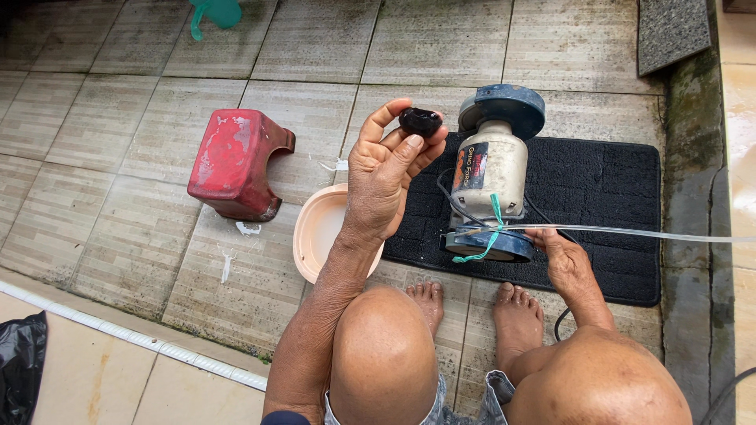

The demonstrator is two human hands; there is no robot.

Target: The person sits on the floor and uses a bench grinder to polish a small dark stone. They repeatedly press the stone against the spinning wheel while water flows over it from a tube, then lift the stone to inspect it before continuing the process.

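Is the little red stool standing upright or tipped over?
Tipped over. The red stool lies on its side on the tiled floor, its arched cutout facing right toward the pink basin, not down.

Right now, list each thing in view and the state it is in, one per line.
Left hand: raised, fingertips pinching the dark stone.
Dark stone: held up, glossy.
Right hand: resting at the grinder's base, touching the clear tube.
Bench grinder: on the black mat; running or not, cannot tell.
Clear tube: stretched to the grinder, tied with green string.
Pink basin: on the floor, partly behind the arm.
Red stool: upright, paint worn.
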